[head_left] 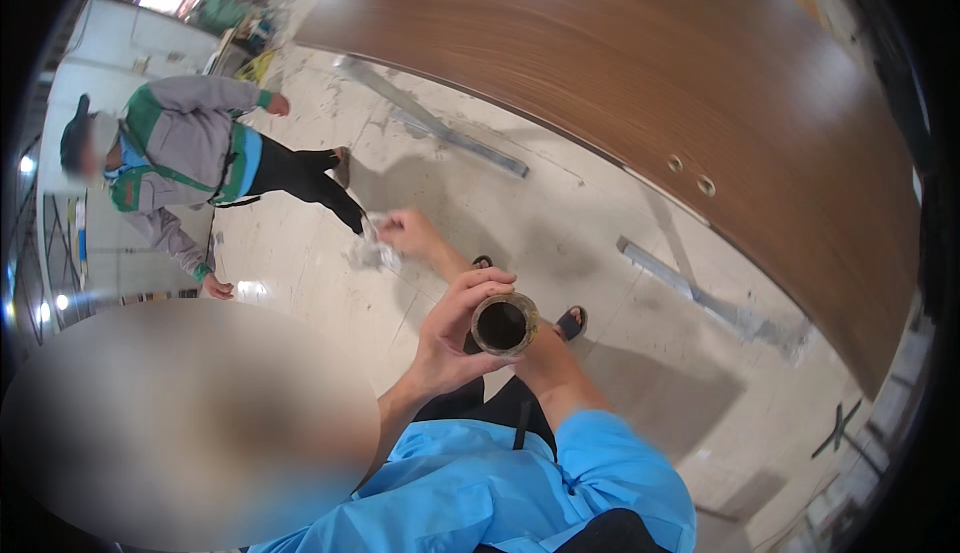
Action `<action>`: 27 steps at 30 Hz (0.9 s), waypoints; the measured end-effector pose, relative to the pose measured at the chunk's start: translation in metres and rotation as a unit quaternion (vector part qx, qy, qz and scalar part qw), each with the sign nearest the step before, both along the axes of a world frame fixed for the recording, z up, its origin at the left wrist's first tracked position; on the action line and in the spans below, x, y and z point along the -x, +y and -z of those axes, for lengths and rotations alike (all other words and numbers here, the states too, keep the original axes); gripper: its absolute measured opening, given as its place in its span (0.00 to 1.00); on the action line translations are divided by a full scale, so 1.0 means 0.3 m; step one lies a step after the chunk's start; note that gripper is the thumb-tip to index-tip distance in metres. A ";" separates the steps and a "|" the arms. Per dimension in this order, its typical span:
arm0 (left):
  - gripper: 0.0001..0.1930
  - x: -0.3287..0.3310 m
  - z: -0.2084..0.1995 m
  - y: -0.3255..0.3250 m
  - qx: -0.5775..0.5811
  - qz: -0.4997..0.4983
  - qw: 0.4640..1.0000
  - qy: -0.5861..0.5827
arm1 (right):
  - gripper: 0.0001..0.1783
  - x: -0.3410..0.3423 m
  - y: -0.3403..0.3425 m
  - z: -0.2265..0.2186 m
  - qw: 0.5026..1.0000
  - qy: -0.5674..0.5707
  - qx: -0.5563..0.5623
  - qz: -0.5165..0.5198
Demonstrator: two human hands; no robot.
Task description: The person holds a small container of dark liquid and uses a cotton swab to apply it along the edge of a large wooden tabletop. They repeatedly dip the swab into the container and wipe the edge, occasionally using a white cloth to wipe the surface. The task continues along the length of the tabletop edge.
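Observation:
My left hand (455,331) is wrapped round a small round container (527,305), whose open mouth faces up and shows a dark inside. Its rim looks stained and crusted. Beneath that hand, my right forearm crosses toward the left. At its end my right hand (405,233) pinches a crumpled piece of clear plastic (374,253), which hangs down, somewhat smeared by motion.
A brown wood-grain table (600,63) with two ringed holes and grey metal legs (450,133) spans the upper right. To the left stands a co-worker (190,143) in a grey-green jacket. A blurred patch covers the lower left. Stains mark the tiled floor (300,243).

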State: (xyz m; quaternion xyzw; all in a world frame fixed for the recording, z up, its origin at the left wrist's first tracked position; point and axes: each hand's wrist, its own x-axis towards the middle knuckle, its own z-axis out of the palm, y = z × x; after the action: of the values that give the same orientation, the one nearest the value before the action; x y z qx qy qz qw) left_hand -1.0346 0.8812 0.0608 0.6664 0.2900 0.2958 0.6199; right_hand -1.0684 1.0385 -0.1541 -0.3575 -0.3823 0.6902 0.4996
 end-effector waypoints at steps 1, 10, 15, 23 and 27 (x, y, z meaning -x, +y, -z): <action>0.40 0.020 0.004 0.092 0.010 -0.016 1.000 0.014 | 0.09 0.016 -0.034 0.017 1.000 -0.013 0.012 -0.006; 0.39 0.201 0.113 0.308 0.017 -0.068 0.996 -0.049 | 0.05 -0.689 -0.194 -0.239 0.951 -0.186 0.070 0.238; 0.39 0.299 0.179 0.523 0.027 -0.041 0.997 -0.057 | 0.05 -1.038 0.161 -0.295 0.817 -0.319 -0.102 0.470; 0.37 0.422 0.241 0.888 -0.021 0.013 0.996 -0.088 | 0.07 -1.115 0.535 -0.397 0.431 -0.600 -0.185 0.648; 0.38 0.469 0.230 1.003 0.002 0.026 0.996 -0.083 | 0.06 -0.926 0.400 -0.595 0.669 -0.391 -0.052 0.630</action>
State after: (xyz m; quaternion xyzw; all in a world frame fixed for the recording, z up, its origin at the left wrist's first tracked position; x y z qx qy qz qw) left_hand -1.1754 1.1821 -0.0080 0.6455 0.2212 0.3330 0.6508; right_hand -0.7905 1.1585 0.0243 -0.7237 -0.2625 -0.0125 0.6381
